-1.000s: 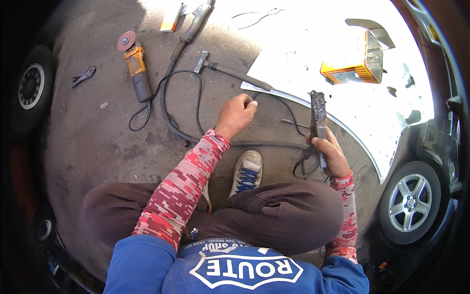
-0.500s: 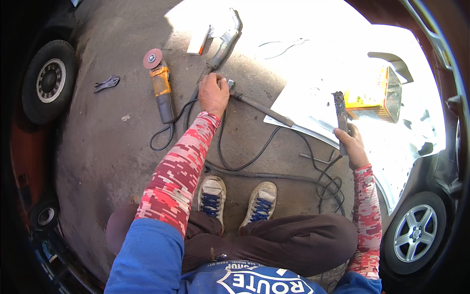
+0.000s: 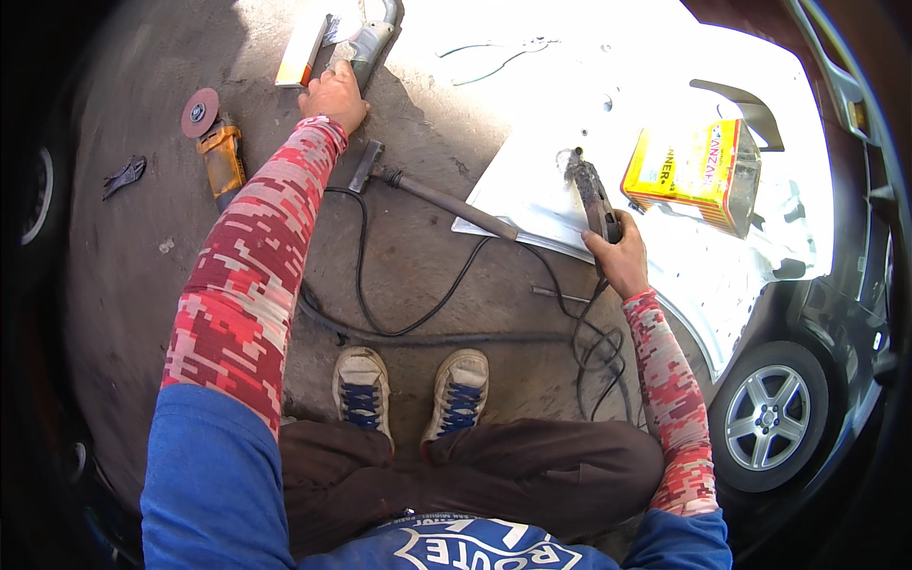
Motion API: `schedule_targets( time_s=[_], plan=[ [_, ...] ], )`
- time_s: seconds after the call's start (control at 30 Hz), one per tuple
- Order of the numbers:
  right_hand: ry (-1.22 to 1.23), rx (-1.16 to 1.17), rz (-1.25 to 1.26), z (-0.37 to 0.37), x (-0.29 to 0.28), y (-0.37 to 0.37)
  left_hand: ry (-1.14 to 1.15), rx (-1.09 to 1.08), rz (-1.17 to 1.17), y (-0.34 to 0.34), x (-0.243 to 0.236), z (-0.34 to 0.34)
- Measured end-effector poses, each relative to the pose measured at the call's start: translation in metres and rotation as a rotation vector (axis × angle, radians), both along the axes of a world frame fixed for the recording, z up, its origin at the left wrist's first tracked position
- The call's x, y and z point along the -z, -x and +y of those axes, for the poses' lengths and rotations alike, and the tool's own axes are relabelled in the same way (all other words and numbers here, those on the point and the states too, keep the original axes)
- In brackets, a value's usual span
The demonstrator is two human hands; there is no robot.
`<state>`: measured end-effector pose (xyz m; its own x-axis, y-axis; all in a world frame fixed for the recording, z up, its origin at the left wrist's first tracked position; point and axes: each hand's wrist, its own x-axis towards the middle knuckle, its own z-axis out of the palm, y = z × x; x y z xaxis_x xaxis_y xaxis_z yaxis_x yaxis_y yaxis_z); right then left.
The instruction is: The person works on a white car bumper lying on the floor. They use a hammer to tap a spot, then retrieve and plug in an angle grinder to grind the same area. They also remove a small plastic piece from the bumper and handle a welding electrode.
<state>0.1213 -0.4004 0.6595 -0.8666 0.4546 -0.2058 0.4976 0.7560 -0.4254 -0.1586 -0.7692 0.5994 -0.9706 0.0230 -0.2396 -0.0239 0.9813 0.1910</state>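
Far ahead on the left, my left hand (image 3: pixel 332 98) is closed at the near end of a grey welding torch (image 3: pixel 366 46) with a bent neck. My palm and fingers hide part of its handle. On the right, my right hand (image 3: pixel 619 256) grips a dark, crusted hand tool (image 3: pixel 596 195), its tip pointing away from me over a white metal panel (image 3: pixel 546 204). A thin black cord (image 3: pixel 597 285) runs below that hand; I cannot make out the tool's exact kind. Between my hands lies a hammer (image 3: pixel 437 198) with a long handle.
A yellow rectangular can (image 3: pixel 684 176) stands on the panel, near pliers (image 3: pixel 499 59). Left of my forearm is a yellow angle grinder (image 3: pixel 220 157), with a dark glove-like cloth (image 3: pixel 124 178) farther left. Cables (image 3: pixel 418 332) cross the floor before my shoes. A car wheel (image 3: pixel 774 418) stands right.
My left hand has moved forward and left from the torch's cable end to its handle. My right hand has tilted the crusted tool leftward. The whole view has shifted.
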Motion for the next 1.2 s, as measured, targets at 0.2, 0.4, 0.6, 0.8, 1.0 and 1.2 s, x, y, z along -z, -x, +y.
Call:
schedule_targets(
  time_s=[0.2,0.4,0.6,0.8,1.0,1.2],
  plan=[
    [0.021,0.050,0.003,-0.003,0.008,0.010,-0.156,0.066,-0.113,-0.001,0.000,-0.025],
    [-0.109,-0.061,0.031,-0.008,0.005,0.006,-0.518,0.187,-0.184,-0.027,-0.079,-0.087],
    [-0.089,-0.181,0.118,-0.006,0.016,0.004,-0.659,0.152,-0.183,-0.074,-0.128,-0.111],
    [-0.150,-0.295,0.214,-0.004,0.037,0.007,-0.942,0.148,-0.383,-0.099,-0.125,-0.098],
    [-0.163,-0.332,0.212,-0.004,0.039,0.008,-0.994,0.182,-0.514,-0.097,-0.115,-0.081],
    [-0.133,-0.282,0.217,0.001,0.043,0.006,-1.142,0.244,-0.785,-0.084,-0.091,-0.029]
  ],
)
